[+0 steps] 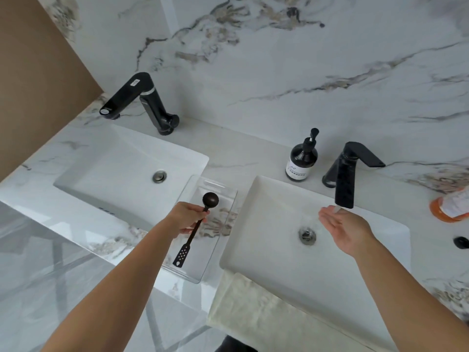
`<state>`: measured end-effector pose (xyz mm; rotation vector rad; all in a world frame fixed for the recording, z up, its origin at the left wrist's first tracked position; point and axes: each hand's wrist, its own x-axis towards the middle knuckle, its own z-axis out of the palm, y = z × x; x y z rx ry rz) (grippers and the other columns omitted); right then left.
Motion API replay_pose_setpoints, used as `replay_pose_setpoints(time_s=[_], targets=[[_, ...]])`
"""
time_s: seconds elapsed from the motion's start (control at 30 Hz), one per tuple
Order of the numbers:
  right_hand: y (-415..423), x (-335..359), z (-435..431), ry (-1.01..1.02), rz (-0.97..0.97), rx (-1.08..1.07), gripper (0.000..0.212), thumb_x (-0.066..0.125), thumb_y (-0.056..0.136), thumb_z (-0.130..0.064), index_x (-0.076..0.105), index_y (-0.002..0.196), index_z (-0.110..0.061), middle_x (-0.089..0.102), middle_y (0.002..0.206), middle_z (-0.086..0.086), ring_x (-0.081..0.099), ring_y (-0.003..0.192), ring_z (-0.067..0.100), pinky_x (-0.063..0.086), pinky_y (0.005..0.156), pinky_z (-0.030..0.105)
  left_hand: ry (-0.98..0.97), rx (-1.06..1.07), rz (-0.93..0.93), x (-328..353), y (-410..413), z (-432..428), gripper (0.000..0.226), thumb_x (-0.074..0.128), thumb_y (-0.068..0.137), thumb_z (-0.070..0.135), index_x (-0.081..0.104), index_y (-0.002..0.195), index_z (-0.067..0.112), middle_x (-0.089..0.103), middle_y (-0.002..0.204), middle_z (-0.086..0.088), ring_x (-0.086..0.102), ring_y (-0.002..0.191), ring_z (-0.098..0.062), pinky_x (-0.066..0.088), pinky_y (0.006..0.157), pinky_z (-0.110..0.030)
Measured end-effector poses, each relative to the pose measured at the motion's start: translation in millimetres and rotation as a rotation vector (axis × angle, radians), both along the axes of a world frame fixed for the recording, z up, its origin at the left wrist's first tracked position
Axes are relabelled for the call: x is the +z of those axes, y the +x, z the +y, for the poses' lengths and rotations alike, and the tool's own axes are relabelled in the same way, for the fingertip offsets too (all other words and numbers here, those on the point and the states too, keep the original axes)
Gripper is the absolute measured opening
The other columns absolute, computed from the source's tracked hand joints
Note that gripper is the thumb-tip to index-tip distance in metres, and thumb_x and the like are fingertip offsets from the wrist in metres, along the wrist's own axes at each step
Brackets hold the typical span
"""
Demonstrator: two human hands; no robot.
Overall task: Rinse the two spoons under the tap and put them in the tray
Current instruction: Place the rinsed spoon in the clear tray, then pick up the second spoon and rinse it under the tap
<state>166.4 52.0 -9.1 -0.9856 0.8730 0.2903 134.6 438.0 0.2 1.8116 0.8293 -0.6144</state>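
Note:
My left hand (186,219) grips a dark spoon (209,200) by its thin handle, holding it over the clear tray (229,219) that lies on the counter between the two sinks. The spoon's round bowl points away from me; its flat perforated handle end (181,255) hangs over the tray's near part. My right hand (344,228) is open, palm up, under the spout of the black tap (346,179) over the right sink (266,252), where water runs. I see only one spoon.
A dark soap pump bottle (302,158) stands left of the right tap. A second black tap (142,102) serves the left sink (121,171). An orange-edged item (449,207) lies at the far right. A pale towel (253,306) hangs over the counter's front edge.

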Motion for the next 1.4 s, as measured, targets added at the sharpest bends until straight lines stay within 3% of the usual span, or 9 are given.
replay_pose_setpoints(time_s=[0.3,0.43,0.6,0.7,0.8,0.93,1.07,1.23,1.4], targets=[[1.8,9.3,-1.2,-0.058,-0.009,-0.015,0.03,0.049,0.099,0.003,0.049,0.128,0.013,0.057,0.135,0.025,0.059,0.125,0.03,0.048,0.103,0.037,0.113,0.001,0.033,-36.5,-2.0,4.6,0.017,0.08,0.082,0.014,0.076,0.098,0.009,0.074,0.092,-0.016,0.074,0.081,-0.03,0.063,0.077,-0.043],[3.5,18.2,-2.2,-0.114,-0.041,0.034,0.025,0.066,0.088,0.007,0.058,0.111,0.01,0.064,0.115,0.024,0.064,0.112,0.029,0.05,0.102,0.035,0.556,-0.396,0.018,-29.7,5.0,0.6,0.031,0.078,0.079,0.038,0.07,0.076,0.009,0.076,0.082,-0.014,0.072,0.081,-0.029,0.056,0.072,-0.032],[-1.6,26.3,-4.8,-0.214,-0.103,0.113,0.009,0.059,0.088,0.014,0.061,0.094,0.007,0.057,0.098,0.021,0.056,0.094,0.028,0.043,0.11,0.045,0.869,-0.634,-0.047,5.2,25.8,-29.7,0.038,0.073,0.077,0.036,0.062,0.098,0.006,0.069,0.105,-0.021,0.065,0.101,-0.04,0.05,0.079,-0.036],[-12.2,33.9,-16.4,-0.281,-0.125,0.197,0.011,0.056,0.09,0.016,0.063,0.09,0.007,0.062,0.089,0.025,0.056,0.075,0.024,0.042,0.11,0.051,0.774,-0.706,-0.229,18.3,35.1,-95.3,0.025,0.071,0.078,0.036,0.069,0.086,0.012,0.071,0.097,-0.018,0.066,0.096,-0.041,0.052,0.078,-0.038],[-29.4,40.2,-46.7,-0.464,-0.106,0.382,0.02,0.053,0.088,0.018,0.059,0.106,0.025,0.057,0.114,0.049,0.059,0.071,0.022,0.053,0.091,0.038,0.586,-0.894,-0.294,12.7,26.0,-189.0,0.02,0.069,0.083,0.038,0.069,0.084,0.018,0.072,0.098,-0.013,0.067,0.096,-0.037,0.052,0.078,-0.036],[-67.6,45.9,-109.1,-0.84,0.013,0.597,0.024,0.054,0.089,0.003,0.073,0.104,0.005,0.072,0.101,0.014,0.066,0.096,0.026,0.054,0.097,0.043,0.417,-1.193,-0.283,-7.8,-10.9,-305.9,0.028,0.062,0.09,0.038,0.067,0.102,0.014,0.067,0.116,-0.014,0.062,0.112,-0.035,0.05,0.095,-0.036],[-123.6,47.7,-181.1,-1.117,0.216,0.67,0.028,0.05,0.087,-0.001,0.076,0.098,-0.003,0.075,0.106,0.012,0.068,0.102,0.026,0.049,0.075,0.019,0.23,-1.345,-0.254,-15.1,-56.6,-392.4,0.028,0.06,0.091,0.038,0.071,0.104,0.017,0.069,0.117,-0.011,0.063,0.111,-0.031,0.051,0.096,-0.035],[-178.9,18.2,-238.4,-1.175,0.452,0.596,0.023,0.05,0.091,-0.009,0.054,0.069,-0.008,0.054,0.084,0.01,0.05,0.07,0.021,0.036,0.055,0.013,0.051,-1.394,-0.218,-19.0,-94.7,-469.5,0.026,0.055,0.093,0.032,0.073,0.105,0.016,0.071,0.114,-0.007,0.065,0.107,-0.027,0.053,0.089,-0.031],[-199.7,-18.1,-253.4,-1.136,0.545,0.49,0.019,0.056,0.091,-0.02,0.063,0.084,-0.005,0.063,0.095,0.016,0.055,0.073,0.027,0.042,0.06,0.026,-0.033,-1.314,-0.165,-30.4,-108.2,-504.3,0.021,0.054,0.094,0.022,0.071,0.094,0.011,0.074,0.104,-0.006,0.071,0.093,-0.026,0.056,0.085,-0.031]])
